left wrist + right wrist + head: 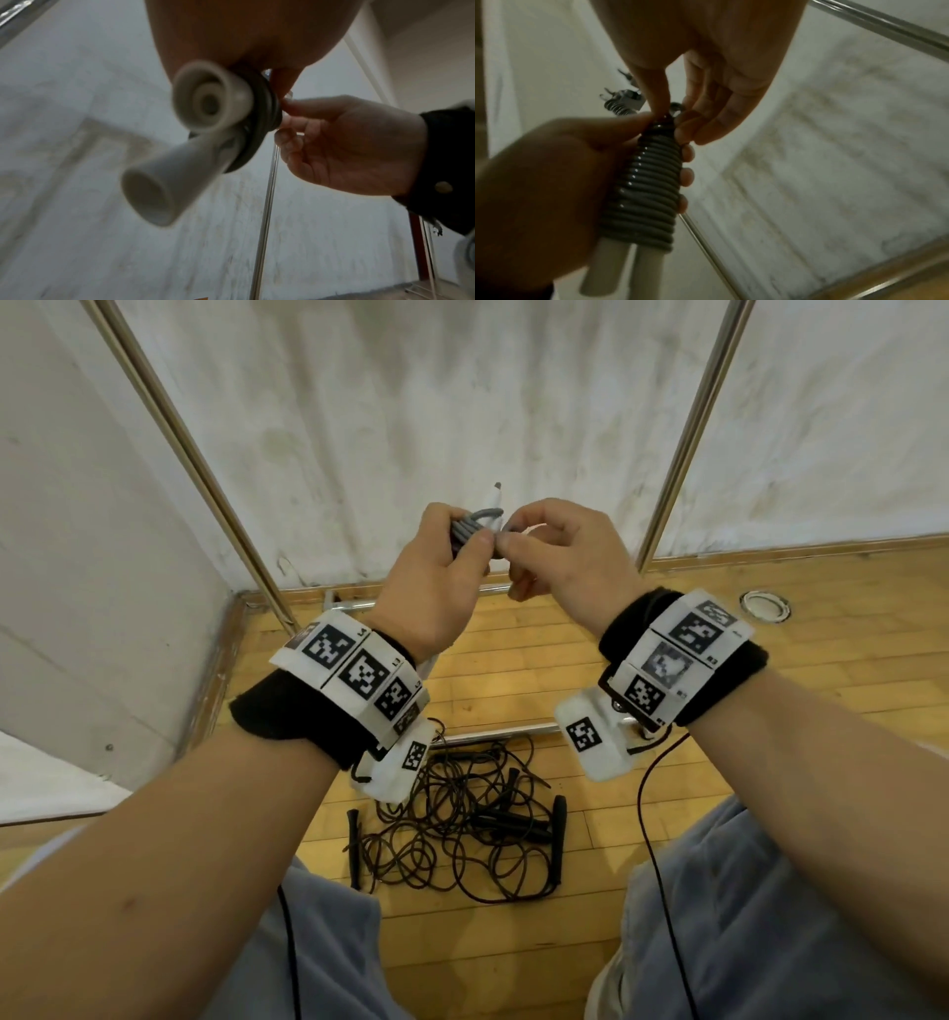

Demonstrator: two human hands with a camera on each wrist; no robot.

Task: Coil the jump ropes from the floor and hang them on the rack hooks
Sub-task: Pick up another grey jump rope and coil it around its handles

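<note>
A grey jump rope (644, 186) is wound in tight turns round its two white handles (164, 182), and my left hand (441, 577) grips this bundle (475, 526) at chest height. My right hand (554, 552) pinches the top end of the grey rope (666, 119) with thumb and fingertips, right beside the left thumb. The handle ends (618, 268) stick out below the left hand. On the wooden floor between my knees lies a tangle of black jump ropes (457, 829) with black handles. Metal hooks (623, 101) show blurred behind the hands.
Two slanted metal rack poles (190, 454) (693, 433) rise in front of the white wall. A rack base bar (493, 737) lies across the floor by the black ropes. A round metal floor fitting (765, 606) sits at the right. Sensor cables (647, 814) hang from my wrists.
</note>
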